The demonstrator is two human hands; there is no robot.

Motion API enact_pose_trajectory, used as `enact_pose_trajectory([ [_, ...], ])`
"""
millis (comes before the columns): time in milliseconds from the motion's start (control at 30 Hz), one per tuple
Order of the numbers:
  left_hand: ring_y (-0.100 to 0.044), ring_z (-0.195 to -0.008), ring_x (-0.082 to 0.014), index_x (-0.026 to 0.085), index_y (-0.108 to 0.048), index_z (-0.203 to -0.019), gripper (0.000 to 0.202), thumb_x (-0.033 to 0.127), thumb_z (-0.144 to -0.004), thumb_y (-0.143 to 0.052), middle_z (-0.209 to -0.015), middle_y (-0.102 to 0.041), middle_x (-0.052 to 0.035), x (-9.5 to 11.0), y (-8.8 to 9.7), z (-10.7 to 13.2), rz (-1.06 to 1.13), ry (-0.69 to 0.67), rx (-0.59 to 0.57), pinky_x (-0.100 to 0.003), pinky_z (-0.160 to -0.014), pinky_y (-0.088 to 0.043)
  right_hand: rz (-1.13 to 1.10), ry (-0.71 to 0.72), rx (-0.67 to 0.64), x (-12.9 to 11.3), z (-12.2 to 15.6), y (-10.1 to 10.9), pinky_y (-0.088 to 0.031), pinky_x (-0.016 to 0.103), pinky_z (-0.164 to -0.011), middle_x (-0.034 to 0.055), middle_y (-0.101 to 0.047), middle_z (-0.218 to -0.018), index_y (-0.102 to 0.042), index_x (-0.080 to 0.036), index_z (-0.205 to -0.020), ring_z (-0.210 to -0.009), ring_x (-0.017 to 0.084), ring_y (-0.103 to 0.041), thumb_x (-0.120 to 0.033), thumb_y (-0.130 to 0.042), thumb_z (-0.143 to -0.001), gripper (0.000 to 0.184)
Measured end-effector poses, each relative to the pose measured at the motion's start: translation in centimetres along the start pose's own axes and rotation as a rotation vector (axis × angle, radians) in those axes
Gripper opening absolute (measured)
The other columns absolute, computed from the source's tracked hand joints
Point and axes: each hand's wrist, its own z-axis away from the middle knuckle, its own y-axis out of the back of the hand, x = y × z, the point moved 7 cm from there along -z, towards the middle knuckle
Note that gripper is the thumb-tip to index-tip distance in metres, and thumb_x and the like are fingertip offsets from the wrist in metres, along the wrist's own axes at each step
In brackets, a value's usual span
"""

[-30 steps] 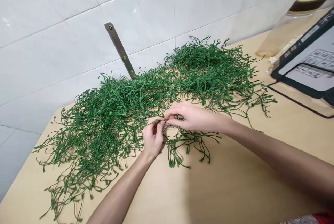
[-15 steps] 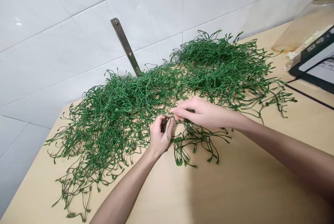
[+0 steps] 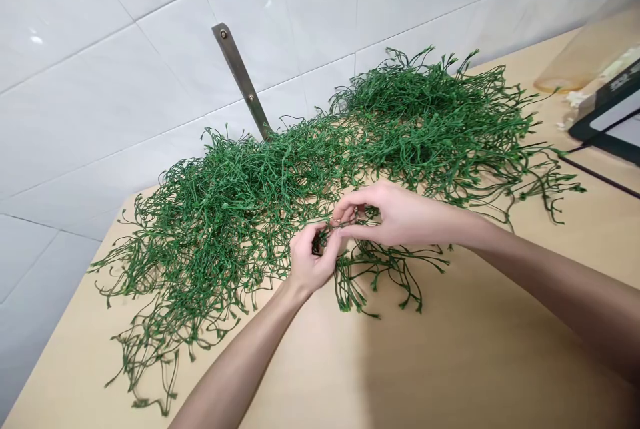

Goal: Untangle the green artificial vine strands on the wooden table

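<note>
Thin green artificial stems with small forked tips lie in a wide tangled pile [image 3: 235, 182] across the table. My left hand [image 3: 311, 261] is closed around some of these stems, thumb and fingers curled together in front of the pile. Fingertip to fingertip with it, my right hand [image 3: 395, 214] pinches at the same stems; the exact pinch point is partly hidden by the fingers. A small loose bunch of stems [image 3: 385, 265] spreads on the table just under and in front of my right hand.
The wooden table [image 3: 310, 362] meets a white tiled wall [image 3: 150, 95]. A metal bracket [image 3: 243, 79] is fixed to the wall behind the pile. At the right stand a clear plastic container [image 3: 590, 49] and a dark-framed device [image 3: 613, 109] with a black cable [image 3: 600, 173].
My right thumb has dropped lower and its fingers have spread into a wider arch against my left fingertips. The view has shifted slightly; the pile looks unchanged.
</note>
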Motion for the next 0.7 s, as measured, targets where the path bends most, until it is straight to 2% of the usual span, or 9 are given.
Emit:
enact_pose_trajectory([
  [100, -0.061, -0.064, -0.0121, 0.016, -0.06, -0.09, 0.018, 0.033, -0.085, -0.063, -0.082, -0.07, -0.0054, -0.1, -0.2, 0.0, 0.045, -0.011, -0.008, -0.023, -0.06, -0.046, 0.091, 0.062, 0.057, -0.4, 0.1, 0.4, -0.039, 0.037, -0.088, 0.0008, -0.074, -0.091, -0.073, -0.027, -0.094, -0.085, 0.02, -0.063, -0.033, -0.057, -0.087, 0.019],
  [233, -0.065, -0.073, -0.0132, 0.016, -0.058, -0.092, 0.016, 0.031, -0.087, -0.06, -0.088, -0.069, -0.0063, -0.3, -0.4, 0.1, 0.08, -0.007, -0.006, -0.023, -0.063, -0.049, 0.135, 0.128, 0.068, -1.0, 0.2, 0.2, -0.039, 0.033, -0.076, 0.002, -0.071, -0.079, -0.074, -0.024, -0.087, -0.074, 0.018, -0.061, -0.029, -0.053, -0.088, 0.022],
  [333, -0.063, -0.069, -0.0116, 0.017, -0.059, -0.089, 0.015, 0.032, -0.086, -0.062, -0.086, -0.067, -0.0045, -0.1, -0.5, 0.1, 0.063, 0.008, -0.03, -0.022, -0.061, -0.047, 0.126, 0.085, 0.068, -0.9, 0.3, 0.1, -0.037, 0.03, -0.066, 0.0015, -0.069, -0.071, -0.073, -0.023, -0.084, -0.061, 0.015, -0.054, -0.037, -0.053, -0.09, 0.025],
  [467, -0.057, -0.059, -0.0097, 0.018, -0.06, -0.084, 0.012, 0.03, -0.084, -0.062, -0.072, -0.065, -0.0001, 0.5, -0.4, 0.0, -0.011, -0.017, -0.071, -0.021, -0.059, -0.045, 0.13, -0.017, 0.042, -0.5, 0.4, 0.1, -0.032, 0.029, -0.055, -0.0012, -0.062, -0.06, -0.07, -0.022, -0.076, -0.05, 0.011, -0.044, -0.051, -0.053, -0.089, 0.035],
  [600, -0.06, -0.062, -0.0123, 0.018, -0.061, -0.082, 0.013, 0.03, -0.083, -0.063, -0.074, -0.068, -0.003, 1.0, -0.2, -0.2, -0.057, -0.103, -0.046, -0.023, -0.06, -0.048, 0.032, -0.072, -0.059, -0.4, 0.4, -0.3, -0.03, 0.026, -0.051, -0.0033, -0.06, -0.06, -0.062, -0.022, -0.073, -0.049, 0.01, -0.044, -0.051, -0.062, -0.082, 0.03],
  [700, -0.064, -0.065, -0.013, 0.017, -0.062, -0.08, 0.011, 0.027, -0.083, -0.064, -0.076, -0.07, -0.0041, 1.2, -0.3, -0.1, -0.073, -0.162, -0.029, -0.023, -0.063, -0.05, 0.058, -0.06, -0.09, -0.3, 0.4, -0.4, -0.029, 0.026, -0.051, -0.0035, -0.058, -0.06, -0.059, -0.022, -0.074, -0.049, 0.01, -0.043, -0.047, -0.064, -0.083, 0.027],
])
